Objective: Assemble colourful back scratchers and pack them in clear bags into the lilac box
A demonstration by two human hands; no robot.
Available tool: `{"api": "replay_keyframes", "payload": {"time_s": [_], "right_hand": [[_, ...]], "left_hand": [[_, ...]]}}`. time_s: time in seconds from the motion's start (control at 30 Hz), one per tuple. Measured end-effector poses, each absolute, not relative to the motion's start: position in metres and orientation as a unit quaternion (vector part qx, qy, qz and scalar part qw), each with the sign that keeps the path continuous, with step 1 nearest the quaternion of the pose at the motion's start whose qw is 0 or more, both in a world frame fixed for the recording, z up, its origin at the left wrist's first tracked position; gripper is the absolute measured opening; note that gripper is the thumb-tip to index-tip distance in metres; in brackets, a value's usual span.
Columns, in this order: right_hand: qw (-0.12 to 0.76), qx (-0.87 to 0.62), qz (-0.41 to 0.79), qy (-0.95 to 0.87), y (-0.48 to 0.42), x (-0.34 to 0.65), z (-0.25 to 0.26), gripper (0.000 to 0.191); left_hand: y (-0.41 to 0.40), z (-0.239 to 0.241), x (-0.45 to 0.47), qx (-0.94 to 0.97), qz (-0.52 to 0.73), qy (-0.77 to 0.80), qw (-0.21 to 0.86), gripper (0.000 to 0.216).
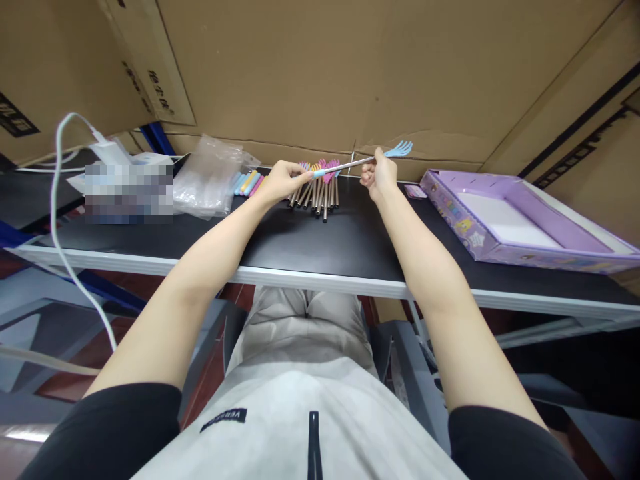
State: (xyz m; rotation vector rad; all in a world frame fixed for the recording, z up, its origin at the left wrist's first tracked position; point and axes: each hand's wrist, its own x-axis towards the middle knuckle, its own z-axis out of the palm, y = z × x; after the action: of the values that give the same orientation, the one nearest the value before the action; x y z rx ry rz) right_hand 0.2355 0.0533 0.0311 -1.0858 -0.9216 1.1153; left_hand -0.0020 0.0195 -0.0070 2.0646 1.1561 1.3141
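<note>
A telescopic back scratcher (350, 164) with a metal rod is stretched between my two hands above the table. My left hand (286, 183) pinches its pale blue handle end. At the other end, my right hand (381, 175) has its fingers closed round the rod just below the light blue claw (400, 149). Beneath and between the hands lies a pile of metal rods (320, 197) with pink, orange and purple claw heads. Several pastel handles (250, 183) in blue, yellow and pink lie beside my left hand, which partly hides them.
Clear plastic bags (210, 180) lie left of the handles. Further left are a white cable (56, 200) and a blurred-out item (129, 193). A purple open box (480, 227) stands at the right, near a small card (415, 192). Cardboard (340, 73) walls the back of the black table (320, 250).
</note>
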Motion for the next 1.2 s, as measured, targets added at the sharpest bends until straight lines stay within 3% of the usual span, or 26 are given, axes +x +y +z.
{"api": "replay_keyframes", "payload": {"time_s": [0.33,0.53,0.77,1.0,1.2], "right_hand": [[0.627,-0.436,0.525,-0.376,0.049,0.230,0.030,0.053],[0.635,-0.436,0.502,-0.394,0.052,0.227,0.027,0.052],[0.636,-0.426,0.477,-0.433,0.051,0.226,0.029,0.047],[0.650,-0.447,0.500,-0.358,0.052,0.224,0.028,0.045],[0.686,-0.450,0.434,-0.373,0.057,0.239,0.039,0.041]], "left_hand": [[0.020,-0.015,0.003,0.747,0.484,0.445,0.098,0.040],[0.019,-0.013,0.008,0.721,0.510,0.454,0.119,0.038],[0.021,-0.012,0.010,0.701,0.507,0.450,0.219,0.041],[0.010,-0.004,0.010,0.727,0.513,0.440,0.119,0.037],[0.014,0.000,-0.001,0.741,0.489,0.403,0.224,0.055]]}}
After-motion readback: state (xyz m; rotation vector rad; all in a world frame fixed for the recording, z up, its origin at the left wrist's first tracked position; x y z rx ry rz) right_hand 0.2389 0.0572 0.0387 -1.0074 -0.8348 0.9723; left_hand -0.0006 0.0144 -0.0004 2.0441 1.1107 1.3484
